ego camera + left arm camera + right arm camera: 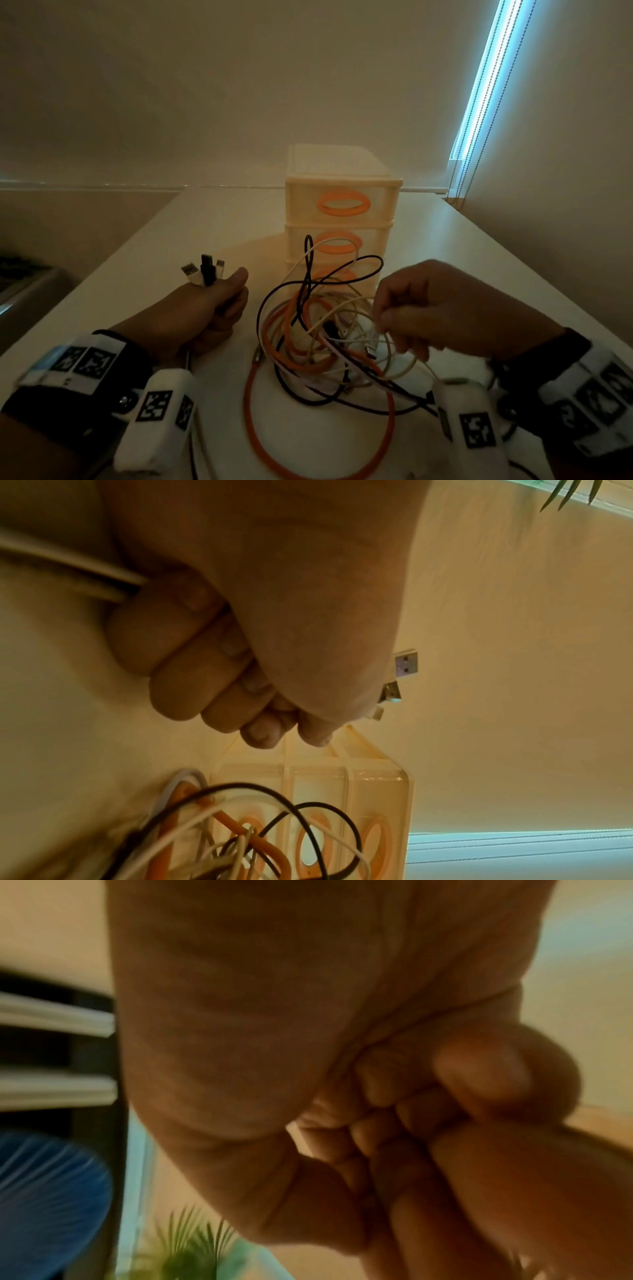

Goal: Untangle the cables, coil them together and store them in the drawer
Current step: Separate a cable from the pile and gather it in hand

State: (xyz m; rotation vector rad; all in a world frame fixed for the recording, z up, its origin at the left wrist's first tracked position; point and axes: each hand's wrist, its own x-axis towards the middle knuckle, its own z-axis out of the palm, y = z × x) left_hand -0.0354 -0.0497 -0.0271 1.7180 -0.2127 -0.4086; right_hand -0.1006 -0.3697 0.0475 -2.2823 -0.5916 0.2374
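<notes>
On the table (212,219), left hand (209,311) fists plugs (203,274).

Glossy translucent plastic drawer unit (342,202)

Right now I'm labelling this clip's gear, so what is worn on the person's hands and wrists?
Both hands are bare: left hand, right hand. Each wrist carries a black strap with a white band printed with square black-and-white markers. A rounded white camera block with the same kind of markers sits beside each wrist. No sleeves show.
</notes>
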